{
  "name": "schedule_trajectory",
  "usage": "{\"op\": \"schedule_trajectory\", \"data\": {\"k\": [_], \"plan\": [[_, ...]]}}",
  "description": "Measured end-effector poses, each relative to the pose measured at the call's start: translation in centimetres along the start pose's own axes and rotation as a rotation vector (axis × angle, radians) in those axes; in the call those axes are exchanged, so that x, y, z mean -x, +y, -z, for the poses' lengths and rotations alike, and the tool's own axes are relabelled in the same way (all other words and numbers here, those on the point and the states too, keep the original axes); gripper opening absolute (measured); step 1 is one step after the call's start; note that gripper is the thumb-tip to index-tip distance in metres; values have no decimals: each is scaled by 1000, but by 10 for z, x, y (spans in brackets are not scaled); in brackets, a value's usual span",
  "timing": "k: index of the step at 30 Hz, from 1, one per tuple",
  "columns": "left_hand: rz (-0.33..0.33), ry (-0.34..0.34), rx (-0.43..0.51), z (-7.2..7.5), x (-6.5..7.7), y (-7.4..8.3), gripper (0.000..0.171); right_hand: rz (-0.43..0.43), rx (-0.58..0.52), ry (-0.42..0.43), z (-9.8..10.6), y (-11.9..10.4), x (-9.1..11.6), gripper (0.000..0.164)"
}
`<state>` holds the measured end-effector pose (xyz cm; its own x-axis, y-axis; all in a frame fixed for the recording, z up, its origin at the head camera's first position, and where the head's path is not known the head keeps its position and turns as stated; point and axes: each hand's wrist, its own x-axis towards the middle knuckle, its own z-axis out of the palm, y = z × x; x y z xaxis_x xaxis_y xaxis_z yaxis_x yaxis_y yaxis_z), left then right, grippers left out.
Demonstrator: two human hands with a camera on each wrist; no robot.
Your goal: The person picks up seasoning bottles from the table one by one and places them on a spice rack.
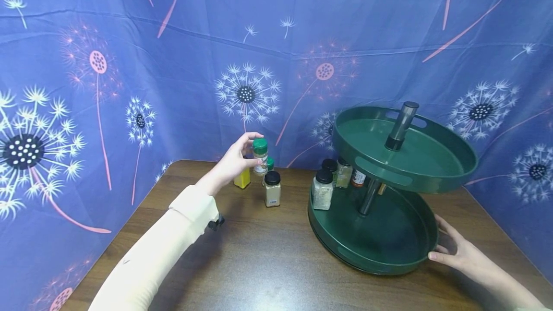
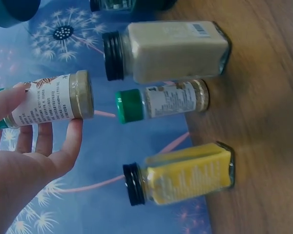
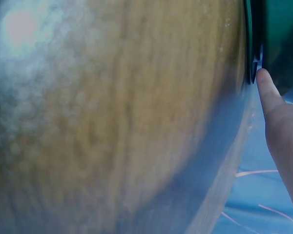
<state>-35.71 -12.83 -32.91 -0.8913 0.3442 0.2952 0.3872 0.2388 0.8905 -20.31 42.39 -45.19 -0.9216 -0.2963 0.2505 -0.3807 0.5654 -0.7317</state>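
My left hand (image 1: 233, 161) grips a small spice jar (image 1: 261, 163) with a green lid, raised off the table; its printed label faces the left wrist view. Just beyond it stand a second green-lidded spice jar (image 2: 171, 100), a black-lidded jar of beige powder (image 1: 272, 192) and a yellow jar (image 1: 243, 179). On the right is a green two-tier turntable (image 1: 376, 258). My right hand (image 1: 453, 251) touches the outside of its lower tray's right edge, thumb in front and the other fingers farther back, partly hidden by the rim.
Several jars, among them a black-lidded one (image 1: 322, 191), stand at the lower tray's back left. The upper tray (image 1: 432, 152) overhangs them, tilted in view. A blue patterned cloth (image 1: 181, 61) hangs behind the wooden table (image 1: 259, 263). A small black object (image 1: 216, 222) shows beside my left sleeve.
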Motion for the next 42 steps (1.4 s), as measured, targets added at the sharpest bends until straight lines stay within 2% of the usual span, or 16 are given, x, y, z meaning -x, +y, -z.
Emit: {"op": "schedule_trajectory", "data": {"k": [4, 9, 16, 27, 42], "plan": [[-21, -16, 10, -6, -3, 6, 62, -23, 14, -3, 0, -1, 0, 89], [-53, -26, -17, -14, -7, 12, 64, 1, 3, -8, 1, 0, 0, 89], [-26, -48, -11, -28, -8, 26, 64, 4, 2, -3, 2, 2, -1, 89], [-49, -102, 46, -51, -9, 47, 63, 17, -16, -5, 1, 1, 0, 89], [-114, -144, 53, -79, -9, 52, 61, -21, -8, -13, 0, 1, 0, 88]]}}
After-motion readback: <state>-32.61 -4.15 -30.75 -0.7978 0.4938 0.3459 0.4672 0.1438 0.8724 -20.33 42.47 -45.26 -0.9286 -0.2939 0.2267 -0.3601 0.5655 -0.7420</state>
